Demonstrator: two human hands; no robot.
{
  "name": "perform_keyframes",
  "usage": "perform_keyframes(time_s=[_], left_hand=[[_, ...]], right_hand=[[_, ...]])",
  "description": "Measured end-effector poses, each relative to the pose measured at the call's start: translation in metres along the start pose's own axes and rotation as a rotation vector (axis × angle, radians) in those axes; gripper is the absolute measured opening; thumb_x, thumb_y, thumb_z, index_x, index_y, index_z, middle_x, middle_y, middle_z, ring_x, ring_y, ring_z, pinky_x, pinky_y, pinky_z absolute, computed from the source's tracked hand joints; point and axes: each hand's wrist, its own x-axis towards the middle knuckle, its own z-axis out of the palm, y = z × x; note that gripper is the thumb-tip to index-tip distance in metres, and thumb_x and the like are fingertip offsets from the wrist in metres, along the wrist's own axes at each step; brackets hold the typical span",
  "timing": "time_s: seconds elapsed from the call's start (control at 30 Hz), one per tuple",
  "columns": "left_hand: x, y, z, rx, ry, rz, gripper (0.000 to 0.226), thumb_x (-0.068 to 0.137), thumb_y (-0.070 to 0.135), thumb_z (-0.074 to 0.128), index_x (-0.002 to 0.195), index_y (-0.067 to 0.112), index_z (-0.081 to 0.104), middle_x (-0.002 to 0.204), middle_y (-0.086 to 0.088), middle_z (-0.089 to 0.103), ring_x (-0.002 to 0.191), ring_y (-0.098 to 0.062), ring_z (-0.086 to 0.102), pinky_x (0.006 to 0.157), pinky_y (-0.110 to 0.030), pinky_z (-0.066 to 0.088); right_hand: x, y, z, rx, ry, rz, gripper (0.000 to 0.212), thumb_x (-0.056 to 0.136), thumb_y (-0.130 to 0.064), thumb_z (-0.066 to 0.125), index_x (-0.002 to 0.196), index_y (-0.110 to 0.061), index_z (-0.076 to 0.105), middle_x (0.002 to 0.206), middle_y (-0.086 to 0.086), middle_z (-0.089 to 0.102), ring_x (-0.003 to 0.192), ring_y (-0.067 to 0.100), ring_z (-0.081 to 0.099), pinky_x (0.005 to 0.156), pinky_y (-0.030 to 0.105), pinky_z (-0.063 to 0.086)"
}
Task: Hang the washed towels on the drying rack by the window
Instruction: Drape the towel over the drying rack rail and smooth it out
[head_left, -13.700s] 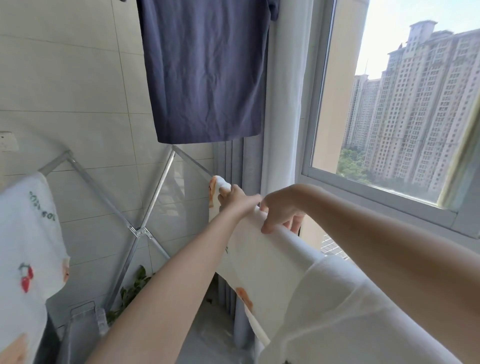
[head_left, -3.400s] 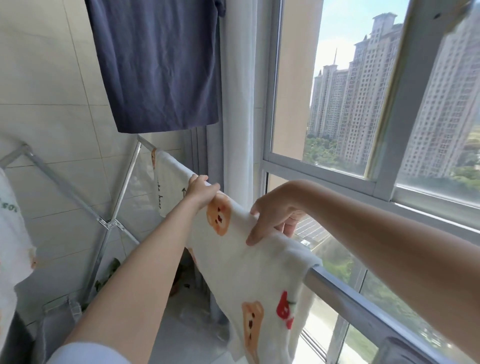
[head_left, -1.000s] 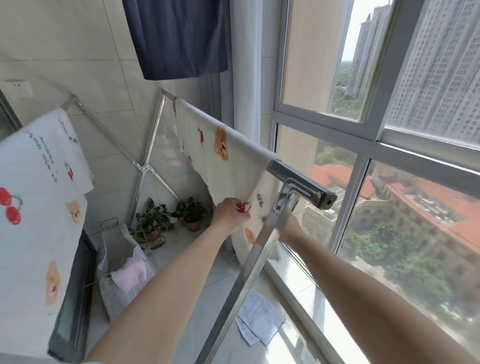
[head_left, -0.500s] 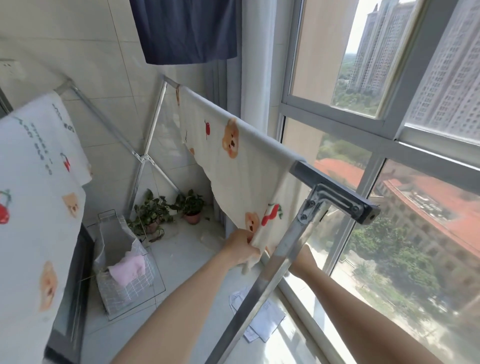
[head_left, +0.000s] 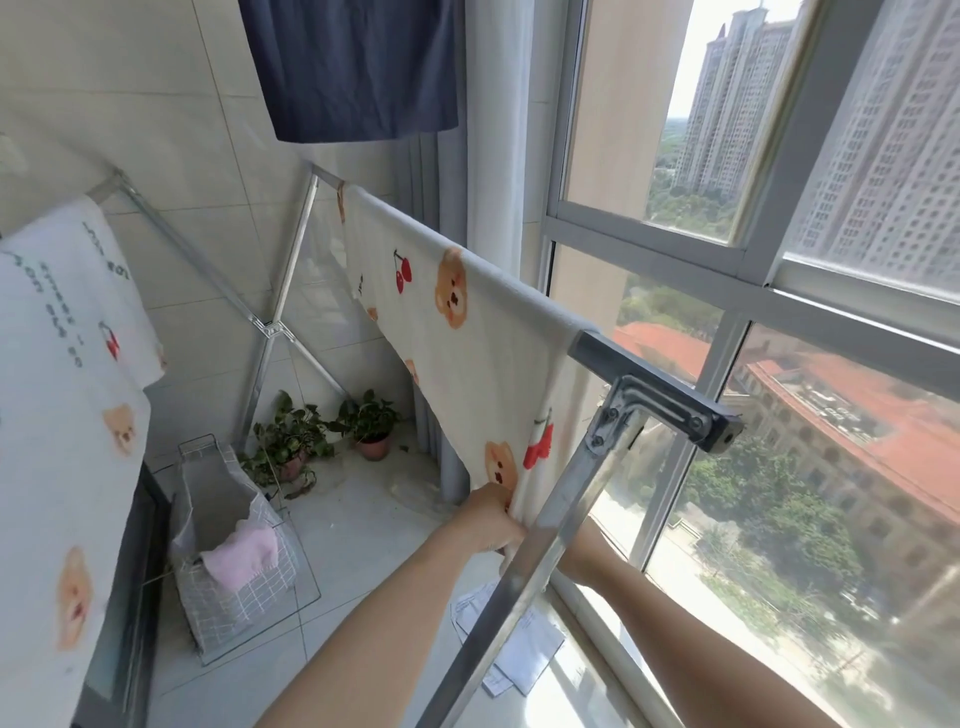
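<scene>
Cream cloth printed with bears and cherries: towel (head_left: 467, 353), draped over the top rail (head_left: 597, 347) of the drying rack (head_left: 519, 587), just beside the window (head_left: 727, 249). Covers most of the rail, leaving bare metal at the near end. Hangs down on the room side to a lower corner close to the slanted near leg.

Left hand (head_left: 491, 519) at that lower corner, fingers curled round the hem and gripping it. Right forearm (head_left: 675, 623) reaching in from the window side and passing behind the leg; right hand hidden there, so cannot tell whether gripping the towel or not.

Looks like the finishing step for this piece: tugging the hanging edge down to smooth and even it. Next move probably calls for letting go, then turning to the wire basket (head_left: 234, 603) on the floor, with a pink cloth (head_left: 241, 558) draped over the rim, and finding free rail for it.

Second towel (head_left: 62, 389) of the same print on the left, cut off by the frame edge, support mostly out of sight. Dark garment (head_left: 358, 67) overhead, top cut off. Window side of the towel unseen, so no telling how even the drape. Papers (head_left: 524, 654) on the floor, print unreadable.
</scene>
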Motion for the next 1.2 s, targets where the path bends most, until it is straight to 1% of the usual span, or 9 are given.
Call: perform_keyframes(time_s=[0.2,0.3,0.4,0.53,0.63,0.73,0.87,1.0,1.2], left_hand=[[-0.014,0.001,-0.005,-0.019,-0.096,0.026,0.011,0.081,0.015,0.069,0.092,0.011,0.068,0.085,0.002,0.068,0.076,-0.011,0.063,0.051,-0.008,0.048],[-0.032,0.013,-0.026,-0.218,-0.277,-0.021,0.030,0.081,0.020,0.069,0.110,0.012,0.067,0.109,-0.006,0.070,0.104,-0.017,0.065,0.086,-0.023,0.055],[-0.044,0.030,-0.054,-0.253,-0.206,-0.064,0.028,0.086,0.017,0.059,0.113,0.017,0.064,0.111,-0.005,0.070,0.106,-0.017,0.064,0.103,-0.033,0.046],[-0.064,0.081,-0.091,-0.373,0.183,0.086,0.021,0.094,0.017,0.054,0.112,0.010,0.062,0.101,-0.009,0.066,0.085,-0.017,0.064,0.087,-0.030,0.052],[-0.079,0.130,-0.106,-0.469,0.340,0.282,0.022,0.092,0.027,0.058,0.107,0.011,0.062,0.099,-0.009,0.068,0.079,-0.015,0.065,0.071,-0.023,0.056],[-0.094,0.166,-0.109,-0.398,0.444,0.358,0.033,0.086,0.042,0.065,0.102,0.014,0.061,0.091,-0.004,0.067,0.077,-0.016,0.067,0.065,-0.022,0.058],[-0.099,0.176,-0.100,-0.284,0.457,0.373,0.021,0.089,0.036,0.064,0.081,0.016,0.065,0.079,0.000,0.065,0.074,-0.015,0.066,0.068,-0.023,0.058],[-0.100,0.174,-0.092,-0.314,0.416,0.352,0.035,0.092,0.036,0.059,0.093,0.003,0.069,0.086,-0.008,0.068,0.073,-0.015,0.065,0.066,-0.019,0.055],[-0.107,0.172,-0.089,-0.416,0.311,0.346,0.035,0.094,0.025,0.058,0.103,-0.008,0.067,0.102,-0.020,0.070,0.090,-0.025,0.069,0.073,-0.025,0.059]], right_hand=[[-0.017,-0.006,-0.010,-0.090,-0.191,-0.043,0.004,0.082,-0.017,0.067,0.083,-0.014,0.063,0.095,0.007,0.064,0.095,0.028,0.063,0.090,0.040,0.054],[-0.020,-0.007,-0.036,-0.139,-0.298,0.011,0.026,0.073,-0.008,0.073,0.096,-0.018,0.066,0.110,0.009,0.067,0.097,0.020,0.064,0.092,0.037,0.055],[-0.019,-0.011,-0.081,-0.082,-0.198,0.084,0.032,0.079,-0.003,0.069,0.107,-0.018,0.064,0.106,0.006,0.068,0.095,0.019,0.065,0.089,0.036,0.056],[-0.019,-0.039,-0.155,0.043,-0.001,0.019,0.028,0.090,-0.003,0.060,0.118,-0.005,0.061,0.104,0.012,0.068,0.099,0.026,0.065,0.088,0.031,0.055],[-0.029,-0.086,-0.201,0.162,0.242,-0.100,0.019,0.093,-0.003,0.055,0.106,-0.005,0.070,0.099,0.011,0.069,0.091,0.024,0.061,0.065,0.019,0.051],[-0.050,-0.139,-0.221,0.327,0.136,-0.194,0.030,0.098,-0.018,0.052,0.124,-0.006,0.062,0.114,0.018,0.068,0.095,0.026,0.066,0.078,0.029,0.054],[-0.073,-0.182,-0.215,-0.016,0.039,-0.240,0.031,0.096,-0.017,0.054,0.121,-0.001,0.063,0.113,0.021,0.067,0.094,0.028,0.066,0.088,0.037,0.054],[-0.078,-0.189,-0.206,-0.265,0.181,-0.285,0.027,0.090,-0.016,0.059,0.111,-0.007,0.072,0.114,0.015,0.071,0.108,0.029,0.065,0.088,0.033,0.052],[-0.079,-0.185,-0.207,-0.246,0.186,-0.272,0.022,0.084,-0.026,0.067,0.101,-0.018,0.077,0.107,0.008,0.073,0.085,0.018,0.058,0.060,0.021,0.040]])
